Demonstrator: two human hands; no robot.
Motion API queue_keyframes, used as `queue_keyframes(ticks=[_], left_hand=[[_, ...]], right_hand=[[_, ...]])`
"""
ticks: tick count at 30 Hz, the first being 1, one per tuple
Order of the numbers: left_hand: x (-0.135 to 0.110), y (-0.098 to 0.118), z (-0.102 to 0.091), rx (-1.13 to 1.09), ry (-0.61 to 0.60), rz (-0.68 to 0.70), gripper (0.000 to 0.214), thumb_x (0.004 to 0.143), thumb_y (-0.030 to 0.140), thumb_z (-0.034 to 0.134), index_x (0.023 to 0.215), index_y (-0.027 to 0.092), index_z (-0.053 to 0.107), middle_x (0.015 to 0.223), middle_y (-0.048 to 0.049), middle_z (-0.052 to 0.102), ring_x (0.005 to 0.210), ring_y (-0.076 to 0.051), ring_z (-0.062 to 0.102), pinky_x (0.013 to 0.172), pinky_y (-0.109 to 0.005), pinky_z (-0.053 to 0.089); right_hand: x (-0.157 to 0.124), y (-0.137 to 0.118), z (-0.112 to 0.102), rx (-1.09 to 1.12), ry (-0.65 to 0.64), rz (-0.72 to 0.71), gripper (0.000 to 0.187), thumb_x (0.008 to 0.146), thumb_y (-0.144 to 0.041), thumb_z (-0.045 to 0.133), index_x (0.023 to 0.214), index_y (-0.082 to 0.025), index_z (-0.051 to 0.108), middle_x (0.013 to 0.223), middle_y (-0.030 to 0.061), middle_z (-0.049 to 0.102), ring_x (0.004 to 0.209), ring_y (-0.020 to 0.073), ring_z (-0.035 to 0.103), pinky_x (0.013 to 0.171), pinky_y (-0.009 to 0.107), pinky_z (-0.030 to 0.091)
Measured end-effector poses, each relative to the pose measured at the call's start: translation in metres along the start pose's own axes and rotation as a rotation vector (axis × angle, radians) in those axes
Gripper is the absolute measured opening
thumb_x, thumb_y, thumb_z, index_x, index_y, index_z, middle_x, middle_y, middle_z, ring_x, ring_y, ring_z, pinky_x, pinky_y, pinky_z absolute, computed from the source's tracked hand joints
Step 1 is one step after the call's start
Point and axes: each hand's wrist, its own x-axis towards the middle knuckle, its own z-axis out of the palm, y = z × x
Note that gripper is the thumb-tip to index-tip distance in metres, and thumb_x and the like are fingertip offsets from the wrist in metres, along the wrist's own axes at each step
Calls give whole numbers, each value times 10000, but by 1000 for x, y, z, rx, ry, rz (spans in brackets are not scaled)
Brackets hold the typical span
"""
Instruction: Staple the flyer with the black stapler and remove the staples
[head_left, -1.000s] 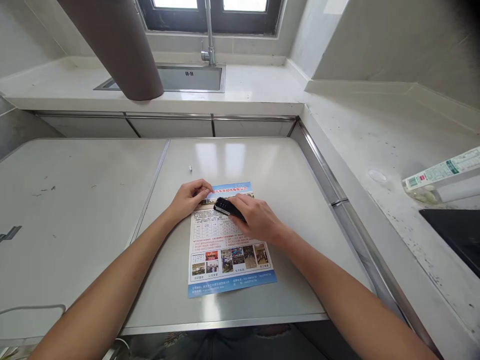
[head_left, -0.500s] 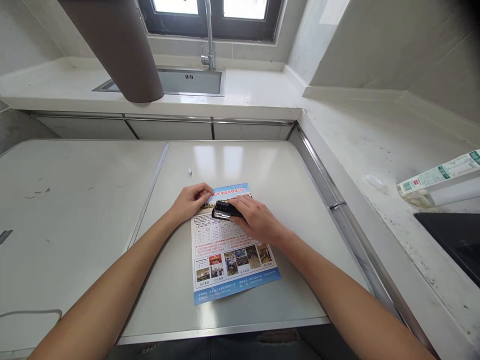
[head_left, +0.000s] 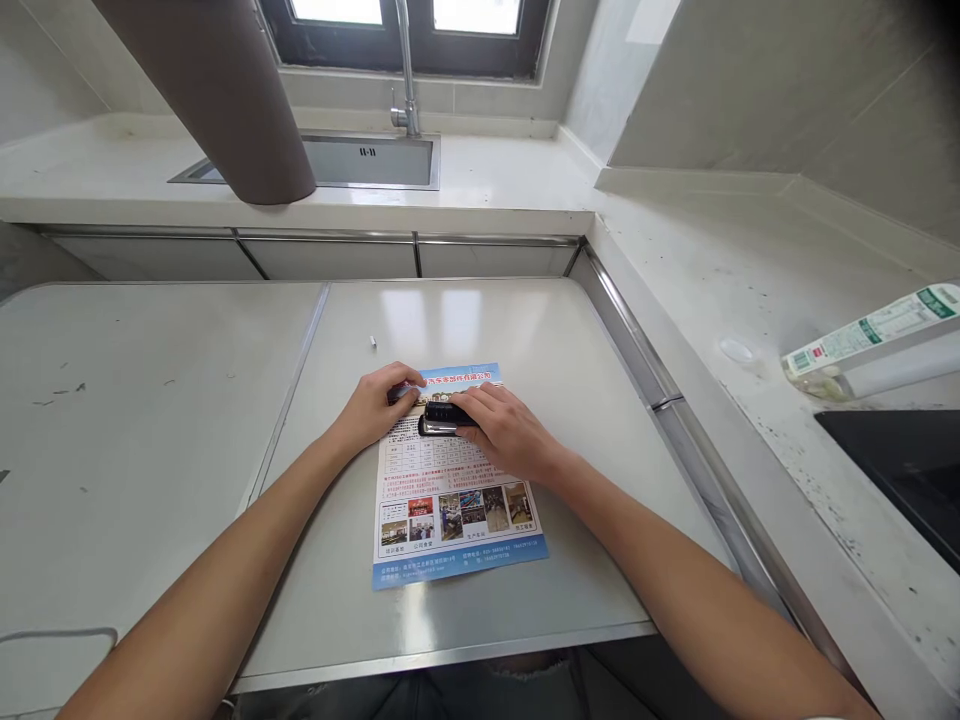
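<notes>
A printed flyer [head_left: 459, 505] with blue top and bottom bands lies on the folding table [head_left: 585, 580]. My right hand [head_left: 510, 430] is closed around a black stapler [head_left: 444, 413], holding it level over the upper part of the sheet. The stapler's nose points left, and its silver side faces me. At the flyer's upper left edge, my left hand [head_left: 379, 405] has its fingers curled together, gripping the paper. The fingers stop just short of the stapler's nose. Both hands cover parts of the print.
A small white piece [head_left: 373, 342] lies beyond my left hand. Past the table stand a counter with a sink [head_left: 367, 165] and a faucet [head_left: 406, 110], and a brown column-like object [head_left: 247, 120]. On the right counter rest a clear bottle [head_left: 870, 335] and a black panel [head_left: 900, 470].
The stapler has turned more level and shifted slightly left with my right hand. The flyer has turned a little, its lower end moving left. The view has shifted slightly.
</notes>
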Motion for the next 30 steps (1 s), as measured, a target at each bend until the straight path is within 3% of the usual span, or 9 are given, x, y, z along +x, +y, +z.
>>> queue_keyframes(ticks=[14,19,21,24,27,30], left_hand=[[-1,0,0,-4,17,-6,222,956,209,505,1024,210,716,1064,-52,729,931,-202,668,864,-353,512],[0,-1,1,8,10,-9,224,943,199,521,1023,215,730,1066,-54,744,955,-209,687,900,-357,529],[0,-3,2,7,-1,4,233,938,193,532,1022,220,748,1129,-58,757,1022,-219,708,952,-369,540],[-1,-7,4,-10,-14,16,245,949,207,541,974,232,784,1221,-57,778,1117,-239,735,1008,-396,561],[-1,-10,6,-27,-28,14,268,959,221,541,953,242,808,1214,-52,803,1188,-265,741,1059,-439,571],[-1,-10,7,-38,-39,12,284,955,209,530,963,241,812,1218,-49,806,1236,-275,730,1101,-467,562]], right_hand=[[0,4,-1,23,9,64,275,1088,-295,522,1342,-200,566,1229,126,684,1139,301,561,1001,482,480],[-2,14,-11,138,13,89,434,968,-330,719,1362,-230,567,1292,120,660,1179,297,582,1008,472,516],[-3,20,-12,157,4,120,383,927,-290,751,1283,-233,620,1234,102,686,1134,287,611,950,443,535],[-4,27,-12,169,21,153,238,943,-256,711,1176,-224,677,1155,94,719,1096,282,628,914,430,535],[-4,32,-12,244,25,153,297,960,-319,704,1238,-215,680,1220,107,723,1147,290,616,972,455,527],[-4,39,-15,417,-5,154,339,1043,-390,581,1327,-230,675,1323,98,709,1231,271,609,1091,485,486]])
